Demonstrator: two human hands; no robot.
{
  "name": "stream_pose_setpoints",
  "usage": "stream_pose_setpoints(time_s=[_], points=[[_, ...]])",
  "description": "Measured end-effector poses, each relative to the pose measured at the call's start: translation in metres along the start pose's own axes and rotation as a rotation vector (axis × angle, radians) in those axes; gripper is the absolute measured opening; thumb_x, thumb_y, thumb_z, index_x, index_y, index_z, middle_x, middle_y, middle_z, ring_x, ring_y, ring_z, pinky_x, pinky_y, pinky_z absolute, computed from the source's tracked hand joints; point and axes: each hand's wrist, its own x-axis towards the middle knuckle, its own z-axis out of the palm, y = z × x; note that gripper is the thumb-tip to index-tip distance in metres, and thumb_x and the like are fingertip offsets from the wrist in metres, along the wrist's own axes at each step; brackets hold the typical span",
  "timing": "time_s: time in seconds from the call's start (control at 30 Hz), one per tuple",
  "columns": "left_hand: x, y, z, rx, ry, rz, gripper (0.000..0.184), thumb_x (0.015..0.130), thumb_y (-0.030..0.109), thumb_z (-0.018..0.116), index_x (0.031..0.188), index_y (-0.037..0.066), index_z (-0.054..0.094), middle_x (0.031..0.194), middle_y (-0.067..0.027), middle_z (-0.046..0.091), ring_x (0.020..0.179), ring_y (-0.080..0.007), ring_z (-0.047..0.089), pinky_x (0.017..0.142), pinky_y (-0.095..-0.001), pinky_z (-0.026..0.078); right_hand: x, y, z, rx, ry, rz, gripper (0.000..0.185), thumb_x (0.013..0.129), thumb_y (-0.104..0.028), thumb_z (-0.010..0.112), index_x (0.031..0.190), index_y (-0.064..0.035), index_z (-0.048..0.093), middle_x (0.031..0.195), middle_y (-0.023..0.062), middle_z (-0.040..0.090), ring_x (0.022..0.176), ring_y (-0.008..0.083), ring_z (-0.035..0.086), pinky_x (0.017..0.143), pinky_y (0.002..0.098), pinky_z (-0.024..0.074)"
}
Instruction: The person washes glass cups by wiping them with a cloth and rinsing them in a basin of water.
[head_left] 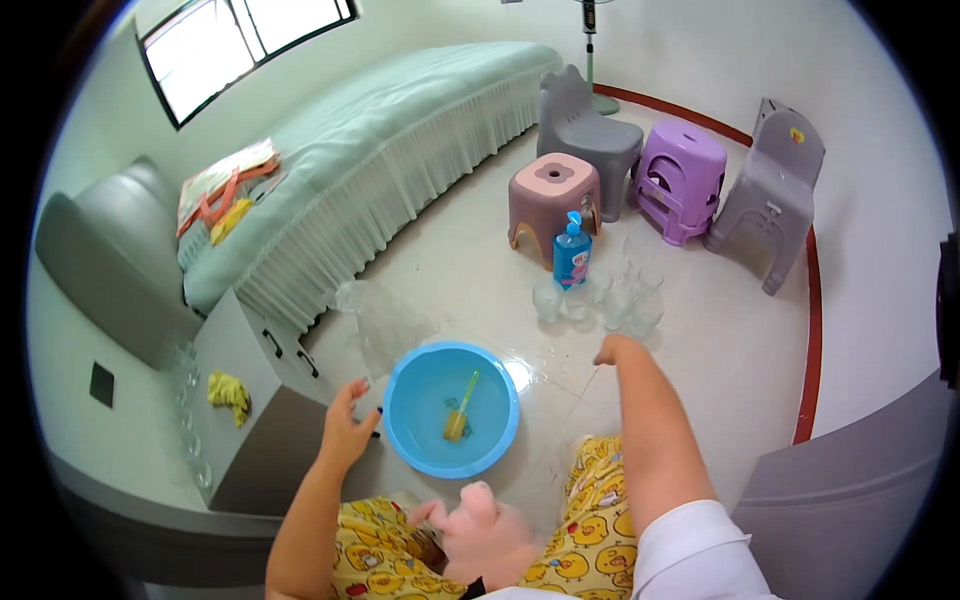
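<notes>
The pale, glossy floor carries most of what is here. On it, at the centre of the frame, stands the blue basin, with a yellow-headed brush lying inside. The left hand is just beside the basin's left rim, its grip spread around nothing. The right hand, right of centre, hovers near a cluster of clear glasses on the floor; I cannot tell whether its grip is spread or pressed together.

A bottle of blue liquid stands upright behind the glasses, close to a pink stool. Along the upper right are two grey chairs, with a purple stool between them, and the base of a fan. White walls with a dark red skirting close off that side.

A bed with a pale green cover runs across the upper left, below a bright window. At left, a cabinet bears a crumpled yellow cloth. A clear plastic bag lies behind the basin, toward the bed.
</notes>
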Motion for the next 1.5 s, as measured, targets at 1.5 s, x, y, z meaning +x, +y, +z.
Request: stream_pose_setpoints(time_s=[1.5], points=[[0.028,-0.043,0.083,0.4,-0.453,-0.023,0.034,0.073,0.009,0.06,0.104,0.003,0.051,0.108,-0.0119,0.05,0.097,-0.0274,0.05,0.055,-0.0286,0.048,0.196,0.099,0.091,0.313,0.761,-0.004,0.009,0.067,-0.002,0.053,0.073,-0.0009,0.06,0.078,0.0195,0.058,0.075,0.036,0.056,0.067,0.0418,0.0448]])
